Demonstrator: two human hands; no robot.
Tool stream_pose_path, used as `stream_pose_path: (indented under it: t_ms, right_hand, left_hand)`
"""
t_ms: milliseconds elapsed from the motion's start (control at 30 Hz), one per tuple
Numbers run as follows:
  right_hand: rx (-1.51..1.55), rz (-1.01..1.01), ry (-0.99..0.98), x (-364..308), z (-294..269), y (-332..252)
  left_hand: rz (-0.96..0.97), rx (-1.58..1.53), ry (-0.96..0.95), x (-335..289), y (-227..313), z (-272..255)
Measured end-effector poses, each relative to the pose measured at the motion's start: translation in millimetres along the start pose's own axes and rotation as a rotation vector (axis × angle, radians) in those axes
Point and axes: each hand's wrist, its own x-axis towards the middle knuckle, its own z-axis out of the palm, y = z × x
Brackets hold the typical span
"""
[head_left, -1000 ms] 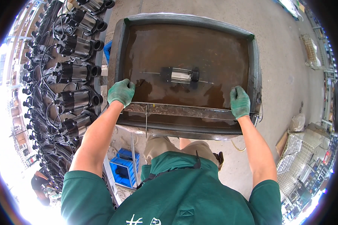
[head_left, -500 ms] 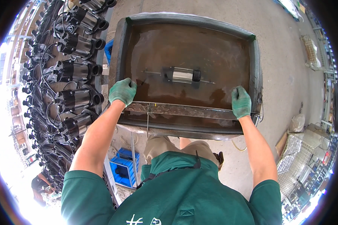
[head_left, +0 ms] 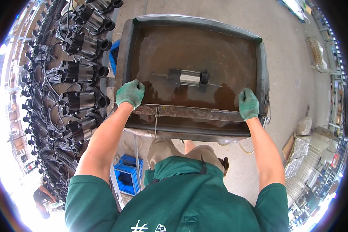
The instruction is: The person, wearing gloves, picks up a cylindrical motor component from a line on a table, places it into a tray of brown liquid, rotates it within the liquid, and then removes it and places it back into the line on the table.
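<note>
In front of me is a grey-rimmed tank (head_left: 265,69) filled with brown, murky water. A pump (head_left: 189,77) with a silver barrel and black ends lies on its side in the water, thin rods reaching out from both ends. My left hand (head_left: 130,94), in a green glove, is closed over the tank's left side, near the left end of a rusty metal crossbar (head_left: 197,114). At the crossbar's right end, my gloved right hand (head_left: 248,103) is closed too, fingers curled inward. Whatever either hand grips is hidden by the gloves. Neither hand touches the pump.
Several similar black-and-silver pumps (head_left: 78,72) with coiled cables stand in a row left of the tank. A blue crate (head_left: 127,178) sits below, by a metal leg. Wire baskets (head_left: 297,164) stand at the right. Another person (head_left: 44,197) is at the far lower left.
The pump's rods, the left one above all, look fainter under the water, and reflections on the surface have shifted. The view has moved slightly; both hands keep their places along the tank.
</note>
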Motion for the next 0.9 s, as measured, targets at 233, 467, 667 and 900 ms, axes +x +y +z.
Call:
stream_pose_path:
  t_ms: [233, 467, 667, 900]
  right_hand:
    - [-0.068, 0.109, -0.005, -5, 1, -6]
    - [-0.130, 0.381, -0.162, 2, -6, -26]
    - [-0.114, 0.418, -0.205, 5, -10, -29]
    - [-0.077, 0.456, -0.214, 7, -16, -28]
  left_hand:
    - [0.017, -0.034, 0.005, -2, -2, 0]
    - [0.168, -0.162, 0.208, 1, -11, 12]
    - [0.509, -0.349, 0.137, 19, 39, 23]
    - [0.251, -0.581, -0.438, 42, 190, 48]
